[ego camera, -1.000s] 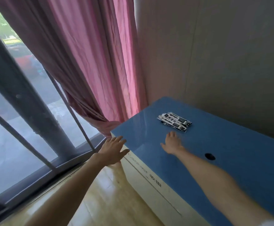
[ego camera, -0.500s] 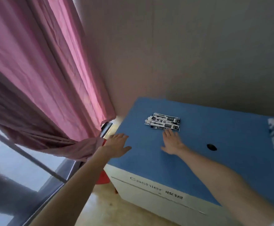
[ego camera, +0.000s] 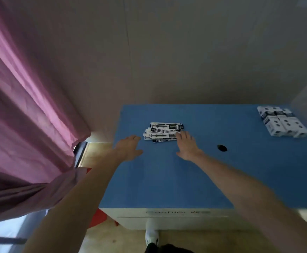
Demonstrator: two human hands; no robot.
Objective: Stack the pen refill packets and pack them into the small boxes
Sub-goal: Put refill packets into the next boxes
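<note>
A loose pile of black-and-white pen refill packets (ego camera: 162,131) lies near the far left of the blue desk top (ego camera: 167,179). My right hand (ego camera: 186,145) is stretched out flat, its fingertips touching the pile's right end. My left hand (ego camera: 129,147) hovers open with spread fingers just left of the pile, above the desk's left edge, apart from the packets. Several small white boxes (ego camera: 282,123) with dark labels stand in a group at the far right of the desk.
A round cable hole (ego camera: 222,148) sits in the desk right of my right hand. A grey wall backs the desk. A pink curtain (ego camera: 26,115) hangs at the left beside a window. My shoe (ego camera: 151,236) shows on the wooden floor below the desk front.
The view has swung right, off the window and onto the whole desk, bringing the boxes into sight. Both hands have moved forward; my right hand's fingertips now touch the packets.
</note>
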